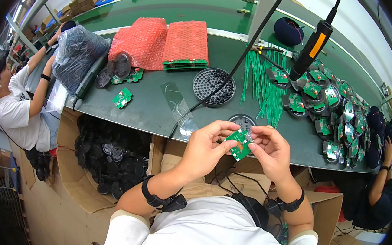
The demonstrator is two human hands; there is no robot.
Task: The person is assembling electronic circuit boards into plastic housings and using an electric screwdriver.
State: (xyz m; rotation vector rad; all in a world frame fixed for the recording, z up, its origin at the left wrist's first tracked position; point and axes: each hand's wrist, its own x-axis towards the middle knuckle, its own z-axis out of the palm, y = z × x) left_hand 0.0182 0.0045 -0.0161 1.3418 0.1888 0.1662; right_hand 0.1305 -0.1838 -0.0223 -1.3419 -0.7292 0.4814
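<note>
Between both hands, just past the table's near edge, I hold a small green circuit board (241, 153). My left hand (209, 144) pinches its left side between thumb and fingers. The thumb and fingertips of my right hand (271, 153) are closed on its right side. A small orange-brown patch shows on the board's face. Right behind the board, partly covered by my fingers, a round black plastic housing (241, 118) lies on the table. Beyond it to the left stands a round dish (200, 78) with many small black parts.
Green wires (263, 86) lie right of the dish, beside piled housings with boards (339, 110). An electric screwdriver (312, 44) hangs above them. Red bubble-wrapped stacks (184, 42) stand at the back. A carton (82, 179) of black housings is lower left. Co-workers sit left and right.
</note>
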